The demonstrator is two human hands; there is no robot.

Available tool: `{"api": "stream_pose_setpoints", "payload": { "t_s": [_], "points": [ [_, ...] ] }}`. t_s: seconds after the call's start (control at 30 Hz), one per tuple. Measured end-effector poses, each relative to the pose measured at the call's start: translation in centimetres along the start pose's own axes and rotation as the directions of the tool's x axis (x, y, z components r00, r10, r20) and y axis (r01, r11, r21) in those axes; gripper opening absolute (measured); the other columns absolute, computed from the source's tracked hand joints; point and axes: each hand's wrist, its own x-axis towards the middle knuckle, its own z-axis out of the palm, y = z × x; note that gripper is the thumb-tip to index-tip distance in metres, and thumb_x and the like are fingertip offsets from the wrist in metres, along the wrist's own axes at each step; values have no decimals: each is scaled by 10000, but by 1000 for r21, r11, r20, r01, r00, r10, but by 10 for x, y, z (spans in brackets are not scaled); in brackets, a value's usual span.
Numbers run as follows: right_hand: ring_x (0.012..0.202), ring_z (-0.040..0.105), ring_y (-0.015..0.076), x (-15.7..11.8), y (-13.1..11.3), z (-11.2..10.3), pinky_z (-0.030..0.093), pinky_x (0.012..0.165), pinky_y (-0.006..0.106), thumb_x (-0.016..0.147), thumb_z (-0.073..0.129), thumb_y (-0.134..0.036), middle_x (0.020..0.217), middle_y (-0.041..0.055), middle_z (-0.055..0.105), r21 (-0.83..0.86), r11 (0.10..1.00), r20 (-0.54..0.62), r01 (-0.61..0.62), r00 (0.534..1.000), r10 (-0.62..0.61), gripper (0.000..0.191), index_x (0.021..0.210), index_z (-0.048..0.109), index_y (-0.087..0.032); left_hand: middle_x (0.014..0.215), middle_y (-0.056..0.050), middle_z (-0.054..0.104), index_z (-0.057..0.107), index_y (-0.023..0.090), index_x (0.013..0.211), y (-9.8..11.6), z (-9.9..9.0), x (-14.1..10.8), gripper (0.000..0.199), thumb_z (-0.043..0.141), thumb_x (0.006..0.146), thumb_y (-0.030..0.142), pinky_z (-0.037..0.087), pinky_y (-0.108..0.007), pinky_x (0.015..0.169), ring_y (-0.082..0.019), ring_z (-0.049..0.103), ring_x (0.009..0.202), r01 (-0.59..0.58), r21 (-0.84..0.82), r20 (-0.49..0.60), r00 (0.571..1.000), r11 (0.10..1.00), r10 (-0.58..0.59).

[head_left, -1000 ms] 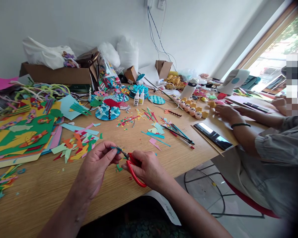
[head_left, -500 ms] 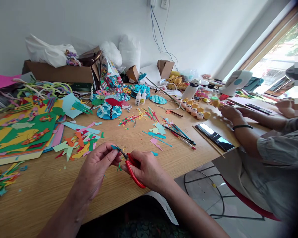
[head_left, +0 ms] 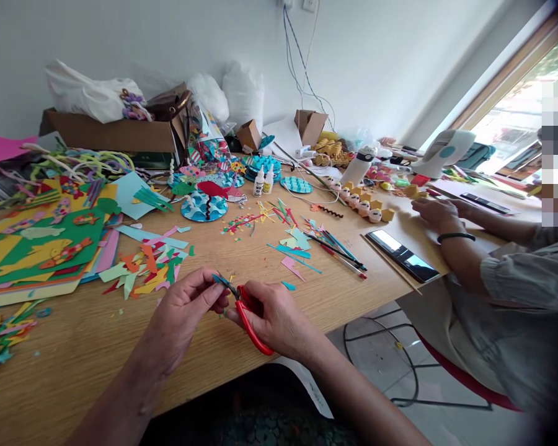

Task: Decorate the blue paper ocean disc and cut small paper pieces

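Between the thumb and fingers of my left hand point(head_left: 186, 310) is a small piece of blue paper point(head_left: 217, 279), pinched near its edge. My right hand point(head_left: 276, 319) is closed around the red handles of a pair of scissors point(head_left: 253, 331). Their dark blades point up and left, touching the blue paper. Whether the blades are fully closed is hard to tell. Beyond my hands lie colourful paper scraps point(head_left: 149, 266), and a small blue scrap point(head_left: 288, 285) rests just past my right hand.
Paper sheets with cut-out fish point(head_left: 56, 254) cover the left side. Glue bottles point(head_left: 259, 181) stand behind a blue wavy disc point(head_left: 199, 214). Brushes point(head_left: 339, 251), a wooden stick point(head_left: 390, 263) and a phone point(head_left: 402, 255) lie rightward. Another person's hands point(head_left: 434, 214) rest on the table at right.
My hands and the scissors stay in nearly the same place, with only a slight shift at the blue paper. The other person's hand has moved slightly.
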Motion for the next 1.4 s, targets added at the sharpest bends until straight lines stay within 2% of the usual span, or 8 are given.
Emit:
{"api": "stream_pose_setpoints", "payload": {
  "t_s": [0.33,0.73,1.1,1.4],
  "points": [
    [478,304,52,-2,-2,-3,212,469,184,791,601,-419,537,-60,391,13,1000,27,-15,1000,15,347,617,433,-170,691,4,616,654,178,723,0,0,-1,90,635,745,264,484,-215,634,-117,573,668,9,-14,29,1000,1000,-9],
    [465,286,51,-3,0,-5,207,462,193,798,590,-463,516,-66,357,11,999,46,-30,999,30,395,594,413,-174,670,5,616,644,182,712,0,-2,-2,113,631,742,290,483,-247,639,-132,575,651,23,47,31,999,999,-24],
    [449,282,49,-5,4,-4,204,449,184,788,593,-503,496,-69,352,-10,999,60,-42,997,43,421,577,447,-169,643,12,636,657,185,729,2,-4,-2,105,690,689,276,477,-230,619,-124,590,622,18,3,-41,999,1000,-17],
    [458,270,50,-3,6,-1,207,452,188,790,569,-543,495,-68,333,6,999,69,-37,997,36,463,561,410,-173,597,32,622,614,184,724,3,-2,-3,157,707,677,302,460,-201,563,-97,565,560,21,-65,-110,994,998,-28]
  ]
}}
